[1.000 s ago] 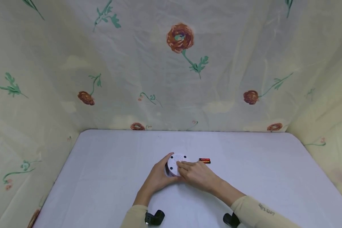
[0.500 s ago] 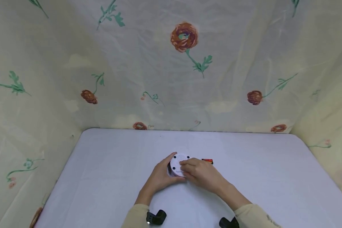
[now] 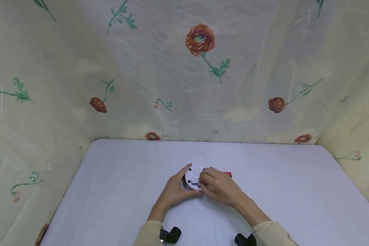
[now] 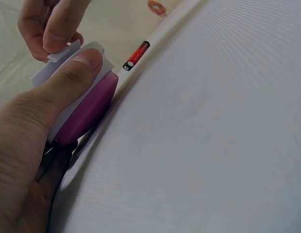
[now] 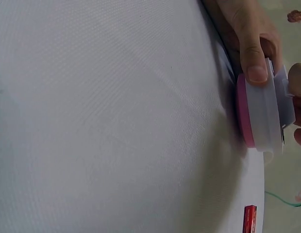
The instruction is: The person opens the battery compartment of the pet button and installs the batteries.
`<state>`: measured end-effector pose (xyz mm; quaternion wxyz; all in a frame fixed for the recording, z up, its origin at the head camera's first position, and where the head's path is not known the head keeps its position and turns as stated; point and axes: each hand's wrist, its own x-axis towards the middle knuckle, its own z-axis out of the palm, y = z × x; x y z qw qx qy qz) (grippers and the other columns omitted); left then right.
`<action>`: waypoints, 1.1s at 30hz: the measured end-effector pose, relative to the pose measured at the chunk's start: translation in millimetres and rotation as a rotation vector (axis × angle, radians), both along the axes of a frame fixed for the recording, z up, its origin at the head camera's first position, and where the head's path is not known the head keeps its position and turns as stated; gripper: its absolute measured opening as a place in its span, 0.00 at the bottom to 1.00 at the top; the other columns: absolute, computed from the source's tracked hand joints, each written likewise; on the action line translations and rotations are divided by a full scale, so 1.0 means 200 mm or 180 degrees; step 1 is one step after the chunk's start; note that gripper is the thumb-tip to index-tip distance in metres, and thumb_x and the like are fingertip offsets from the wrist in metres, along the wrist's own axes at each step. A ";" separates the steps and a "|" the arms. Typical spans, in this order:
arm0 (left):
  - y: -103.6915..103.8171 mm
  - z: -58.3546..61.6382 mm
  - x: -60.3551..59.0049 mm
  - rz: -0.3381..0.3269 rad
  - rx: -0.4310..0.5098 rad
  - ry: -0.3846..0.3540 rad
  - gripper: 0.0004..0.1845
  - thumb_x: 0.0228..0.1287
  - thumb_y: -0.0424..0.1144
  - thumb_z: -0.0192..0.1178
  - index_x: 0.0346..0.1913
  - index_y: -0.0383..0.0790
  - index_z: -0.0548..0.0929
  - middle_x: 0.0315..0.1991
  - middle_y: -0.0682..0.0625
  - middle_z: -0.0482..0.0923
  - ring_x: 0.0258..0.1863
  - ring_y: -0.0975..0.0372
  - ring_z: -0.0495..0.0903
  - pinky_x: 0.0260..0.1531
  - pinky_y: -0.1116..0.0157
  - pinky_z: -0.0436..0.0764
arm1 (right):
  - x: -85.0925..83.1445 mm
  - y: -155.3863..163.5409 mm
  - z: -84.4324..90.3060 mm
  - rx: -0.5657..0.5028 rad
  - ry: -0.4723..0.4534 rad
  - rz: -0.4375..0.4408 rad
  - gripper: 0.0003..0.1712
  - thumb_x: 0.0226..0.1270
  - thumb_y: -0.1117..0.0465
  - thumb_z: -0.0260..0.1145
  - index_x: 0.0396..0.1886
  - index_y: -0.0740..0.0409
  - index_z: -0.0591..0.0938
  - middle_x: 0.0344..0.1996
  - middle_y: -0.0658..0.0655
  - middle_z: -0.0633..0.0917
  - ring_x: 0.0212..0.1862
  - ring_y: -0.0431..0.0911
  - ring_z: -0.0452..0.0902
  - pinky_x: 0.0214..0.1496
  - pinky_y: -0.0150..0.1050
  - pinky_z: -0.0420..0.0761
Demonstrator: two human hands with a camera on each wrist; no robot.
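Observation:
A round white device (image 3: 195,171) with speaker holes and dark feet on its upward face lies on the table; its lower rim is pink (image 4: 90,111). My left hand (image 3: 174,189) grips it around the side, the thumb along the near edge and the fingers round the far side. A rectangular battery compartment (image 3: 194,181) shows on the face. My right hand (image 3: 219,186) pinches a small white battery cover (image 5: 285,99), tilted up from the face. Just beyond that hand lie red and black batteries (image 4: 137,56), partly hidden behind it in the head view.
A white cloth covers the table (image 3: 126,171). Flower-patterned curtains (image 3: 135,82) hang close behind the table and along both sides. Black wrist cameras sit by both sleeves, the left one (image 3: 170,235) near the front of the view.
My right hand's fingers have gone from pressing flat on the face to pinching the cover, which is now lifted, baring the compartment. The left hand keeps its grip on the device.

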<state>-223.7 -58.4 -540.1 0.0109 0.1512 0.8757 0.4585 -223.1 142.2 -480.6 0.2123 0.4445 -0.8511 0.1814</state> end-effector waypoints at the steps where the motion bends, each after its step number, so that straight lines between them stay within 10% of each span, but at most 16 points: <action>1: 0.00 0.00 0.00 0.0002 0.0007 0.0005 0.56 0.38 0.66 0.70 0.72 0.56 0.57 0.69 0.51 0.65 0.68 0.57 0.65 0.65 0.54 0.68 | 0.00 0.00 0.00 0.0008 0.0007 0.0002 0.05 0.53 0.63 0.69 0.30 0.50 0.80 0.33 0.43 0.79 0.37 0.34 0.73 0.39 0.28 0.78; 33: 0.01 0.02 0.01 0.0050 0.0050 -0.0112 0.57 0.38 0.62 0.72 0.74 0.55 0.55 0.71 0.50 0.61 0.70 0.56 0.61 0.66 0.53 0.66 | 0.11 0.10 0.04 -0.0168 0.0021 -0.0142 0.07 0.51 0.64 0.68 0.30 0.51 0.80 0.33 0.45 0.80 0.38 0.38 0.77 0.41 0.32 0.80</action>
